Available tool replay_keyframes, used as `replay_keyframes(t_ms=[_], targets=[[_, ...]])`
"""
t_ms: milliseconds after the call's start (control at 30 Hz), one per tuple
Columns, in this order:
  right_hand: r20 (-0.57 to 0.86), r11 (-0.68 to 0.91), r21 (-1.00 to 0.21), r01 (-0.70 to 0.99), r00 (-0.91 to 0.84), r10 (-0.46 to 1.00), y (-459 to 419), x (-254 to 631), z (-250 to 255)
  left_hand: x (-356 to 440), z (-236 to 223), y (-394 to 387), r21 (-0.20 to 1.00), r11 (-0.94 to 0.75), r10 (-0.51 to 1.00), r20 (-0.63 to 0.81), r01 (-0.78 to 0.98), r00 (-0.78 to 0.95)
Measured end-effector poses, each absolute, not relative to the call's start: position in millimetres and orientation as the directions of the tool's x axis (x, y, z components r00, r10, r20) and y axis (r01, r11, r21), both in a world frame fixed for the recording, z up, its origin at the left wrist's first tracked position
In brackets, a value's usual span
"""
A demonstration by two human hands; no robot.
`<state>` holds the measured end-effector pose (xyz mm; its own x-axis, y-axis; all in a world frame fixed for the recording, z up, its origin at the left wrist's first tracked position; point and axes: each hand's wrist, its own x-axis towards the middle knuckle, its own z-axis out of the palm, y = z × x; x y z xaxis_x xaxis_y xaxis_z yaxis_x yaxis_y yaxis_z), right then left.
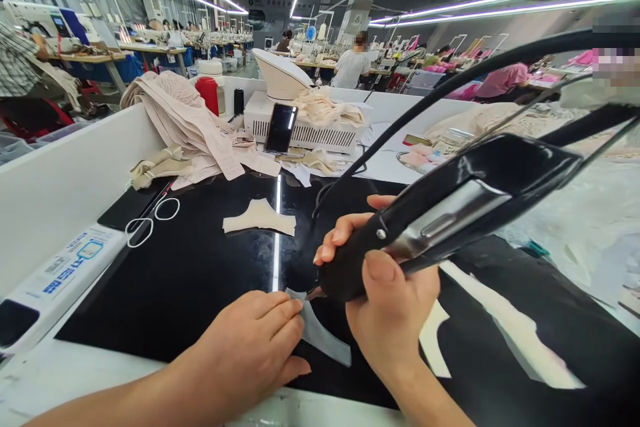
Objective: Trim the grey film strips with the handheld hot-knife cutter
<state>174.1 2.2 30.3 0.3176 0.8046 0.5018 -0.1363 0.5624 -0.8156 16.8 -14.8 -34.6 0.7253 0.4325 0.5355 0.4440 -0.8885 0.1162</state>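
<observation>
My right hand point(387, 300) is wrapped around a black corded hand tool point(440, 207) with a silver lever along its side. The tool slants down to the left, and its narrow metal tip point(316, 293) is at the upper end of a curved, pale grey fabric piece point(325, 337). Whether the tip touches the fabric I cannot tell. My left hand point(255, 333) rests on the black work mat point(175, 293), fingers together and thumb apart, with its fingertips on that piece's upper left edge. Farther back on the mat lies a cream fabric piece point(260, 217).
Cream strips point(520, 330) and another cut piece point(436, 340) lie right of my right hand. At the left are white loops point(140, 230) and a long white box point(60, 280). Fabric strips point(200, 127), a phone point(281, 128) and a vented white machine point(255, 117) stand behind. The tool's thick cable point(450, 80) arches overhead.
</observation>
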Motion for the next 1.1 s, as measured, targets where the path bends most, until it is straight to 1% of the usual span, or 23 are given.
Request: replay_keyframes(t_ms=[333, 567, 700, 833, 967, 1100], targets=[[0.515, 0.588, -0.796, -0.146, 0.348, 0.783, 9, 177, 19, 16, -37, -16, 0.099, -0.886, 0.435, 0.516, 0.453, 0.738], [0.523, 0.583, -0.806, -0.105, 0.337, 0.783, 8, 176, 19, 16, -36, -16, 0.111, -0.885, 0.44, 0.519, 0.453, 0.733], [0.487, 0.559, -0.811, -0.172, 0.333, 0.808, 8, 173, 21, 16, -36, -16, 0.105, -0.882, 0.442, 0.524, 0.459, 0.728], [0.48, 0.561, -0.795, -0.23, 0.326, 0.814, 9, 169, 22, 16, -36, -16, 0.115, -0.887, 0.438, 0.521, 0.448, 0.733], [0.48, 0.555, -0.799, -0.232, 0.312, 0.82, 10, 168, 19, 16, -35, -15, 0.12, -0.889, 0.436, 0.522, 0.443, 0.733], [0.489, 0.56, -0.805, -0.197, 0.314, 0.814, 10, 169, 18, 16, -35, -15, 0.127, -0.889, 0.437, 0.52, 0.44, 0.734]])
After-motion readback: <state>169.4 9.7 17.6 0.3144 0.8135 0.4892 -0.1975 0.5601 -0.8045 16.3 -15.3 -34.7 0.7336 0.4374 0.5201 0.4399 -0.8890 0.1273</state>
